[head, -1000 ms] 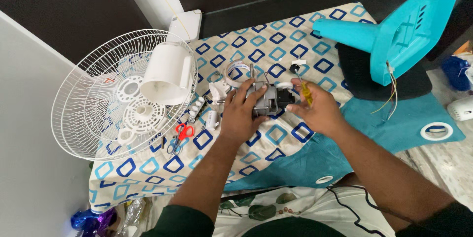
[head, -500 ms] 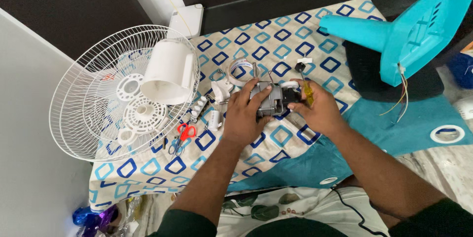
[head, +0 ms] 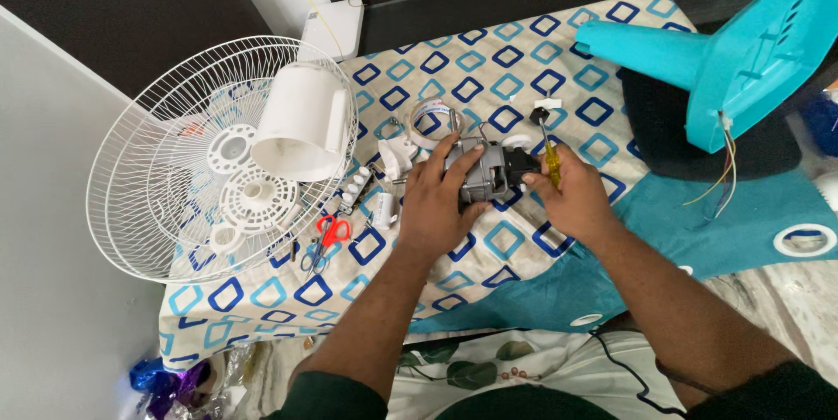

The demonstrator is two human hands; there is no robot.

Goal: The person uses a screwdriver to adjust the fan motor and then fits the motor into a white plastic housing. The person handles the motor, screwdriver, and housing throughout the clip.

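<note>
The left hand [head: 436, 202] lies over the near side of a grey fan motor [head: 484, 174], fingers curled round its metal body and holding it down on the patterned cloth [head: 489, 79]. The right hand [head: 567, 197] is closed round the yellow handle of a screwdriver [head: 548, 154], whose shaft points away from the person, just beside the motor's dark right end; whether the tip touches anything cannot be told. The motor sits near the middle of the cloth, between the two hands. To its left lie small white plastic parts [head: 388, 167], and nearer the person a pair of red-handled scissors [head: 325, 238]. Further left a white fan guard [head: 175, 167] rests flat with a white motor cover [head: 301, 123] lying on its rim and round white fittings inside it. A coil of white cable [head: 432, 119] lies just beyond the motor. At the right a turquoise fan housing [head: 742, 53] stands tilted, thin coloured wires [head: 720, 180] hanging from it.
</note>
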